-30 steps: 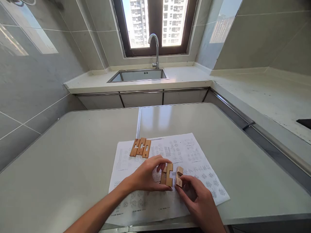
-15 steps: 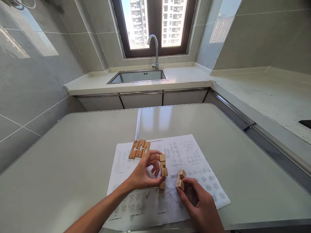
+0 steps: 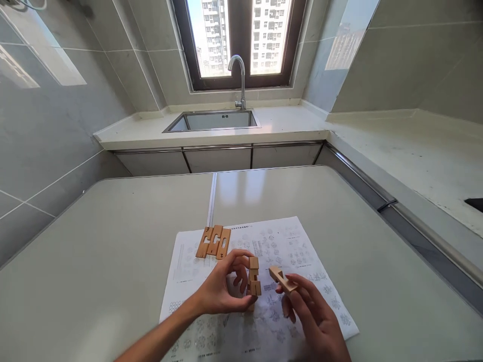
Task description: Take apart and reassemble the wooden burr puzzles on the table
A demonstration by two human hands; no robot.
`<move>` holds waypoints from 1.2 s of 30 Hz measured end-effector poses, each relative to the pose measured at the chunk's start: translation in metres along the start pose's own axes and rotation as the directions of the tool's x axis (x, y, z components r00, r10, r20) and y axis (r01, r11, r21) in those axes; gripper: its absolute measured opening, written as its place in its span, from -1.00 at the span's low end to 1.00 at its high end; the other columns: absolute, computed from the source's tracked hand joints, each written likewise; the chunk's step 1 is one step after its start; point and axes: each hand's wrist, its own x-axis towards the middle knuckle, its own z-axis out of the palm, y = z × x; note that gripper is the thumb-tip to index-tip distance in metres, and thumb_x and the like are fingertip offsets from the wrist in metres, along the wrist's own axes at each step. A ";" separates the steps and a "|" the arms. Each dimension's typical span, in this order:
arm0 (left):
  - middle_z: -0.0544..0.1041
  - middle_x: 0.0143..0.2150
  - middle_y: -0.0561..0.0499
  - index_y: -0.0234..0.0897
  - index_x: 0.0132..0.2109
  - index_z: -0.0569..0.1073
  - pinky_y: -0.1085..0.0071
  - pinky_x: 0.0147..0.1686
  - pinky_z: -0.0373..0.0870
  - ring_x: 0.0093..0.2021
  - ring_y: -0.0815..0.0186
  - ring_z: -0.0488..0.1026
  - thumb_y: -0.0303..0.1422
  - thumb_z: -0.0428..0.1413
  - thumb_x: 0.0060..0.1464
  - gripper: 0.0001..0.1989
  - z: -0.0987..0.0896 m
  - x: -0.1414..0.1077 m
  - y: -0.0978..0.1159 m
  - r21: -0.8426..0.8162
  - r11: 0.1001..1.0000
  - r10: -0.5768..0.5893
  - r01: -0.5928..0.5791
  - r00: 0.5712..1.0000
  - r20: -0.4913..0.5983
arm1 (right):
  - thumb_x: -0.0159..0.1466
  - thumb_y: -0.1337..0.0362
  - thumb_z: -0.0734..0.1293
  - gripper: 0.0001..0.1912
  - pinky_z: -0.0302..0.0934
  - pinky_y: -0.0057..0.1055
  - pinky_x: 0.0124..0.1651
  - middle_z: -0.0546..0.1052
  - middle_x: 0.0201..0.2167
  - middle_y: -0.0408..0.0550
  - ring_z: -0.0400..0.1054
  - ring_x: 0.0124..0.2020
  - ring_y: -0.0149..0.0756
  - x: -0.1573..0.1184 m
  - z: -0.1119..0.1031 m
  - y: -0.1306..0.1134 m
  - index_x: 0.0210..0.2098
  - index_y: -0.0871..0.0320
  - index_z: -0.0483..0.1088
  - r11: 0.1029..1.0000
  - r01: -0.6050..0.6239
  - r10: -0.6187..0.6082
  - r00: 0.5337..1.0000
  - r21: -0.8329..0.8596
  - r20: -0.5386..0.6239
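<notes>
Thumb and fingers of my left hand pinch a notched wooden piece, held upright over the printed sheet. Part of another wooden block shows just below it, near the thumb. To the right, my right hand grips a second notched wooden block, tilted with its upper end toward the left hand. A gap separates the two held pieces. Beyond my left hand, flat wooden pieces with cut-out slots and numbers lie side by side at the sheet's upper left edge.
The pale table has a seam running away from me. Past its far edge are a counter with a sink and a faucet below a window. Another counter runs along the right.
The block in my right hand has turned from near upright to a slant, its upper end now pointing left. The view has shifted slightly, so the sheet and hands sit lower.
</notes>
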 end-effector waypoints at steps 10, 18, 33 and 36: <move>0.51 -0.21 0.06 -0.18 0.18 0.28 0.47 -0.42 0.31 -0.39 0.43 0.42 -0.45 0.32 -0.03 -0.35 0.003 0.003 -0.008 -0.007 0.999 0.043 -0.042 0.998 0.052 | 0.36 -0.12 0.34 -0.54 0.28 -0.35 -0.40 0.50 -0.42 -0.10 0.30 -0.51 -0.30 0.009 0.024 0.005 0.08 0.04 0.35 0.971 -0.095 0.060 0.986 0.220 0.158; 0.50 -0.28 0.10 -0.17 0.18 0.29 0.49 -0.44 0.30 -0.40 0.42 0.44 -0.44 0.35 -0.07 -0.32 0.005 0.001 -0.018 -0.114 0.992 0.056 -0.050 0.997 0.056 | 0.33 -0.12 0.38 -0.46 0.30 -0.38 -0.44 0.52 -0.47 -0.06 0.28 -0.55 -0.32 0.021 0.014 -0.006 0.10 0.15 0.48 0.999 -0.033 0.037 0.992 -0.040 0.121; 0.47 -0.30 0.11 -0.21 0.12 0.33 0.48 -0.38 0.30 -0.39 0.43 0.43 -0.37 0.38 -0.05 -0.39 0.004 0.000 -0.009 -0.203 0.979 0.000 0.016 0.997 0.077 | 0.36 -0.16 0.32 -0.48 0.26 -0.46 -0.38 0.42 -0.50 -0.14 0.33 -0.43 -0.28 0.019 0.015 -0.003 0.09 0.07 0.53 0.969 0.008 0.024 0.991 -0.246 0.128; 0.46 -0.32 0.12 -0.20 0.11 0.36 0.51 -0.40 0.29 -0.38 0.42 0.42 -0.39 0.38 -0.07 -0.40 0.005 -0.001 -0.007 -0.174 0.985 0.000 0.012 0.998 0.070 | 0.37 -0.13 0.33 -0.52 0.28 -0.46 -0.36 0.43 -0.51 -0.15 0.34 -0.45 -0.30 0.024 0.005 -0.001 0.05 0.07 0.54 0.950 0.078 -0.016 0.979 -0.304 0.203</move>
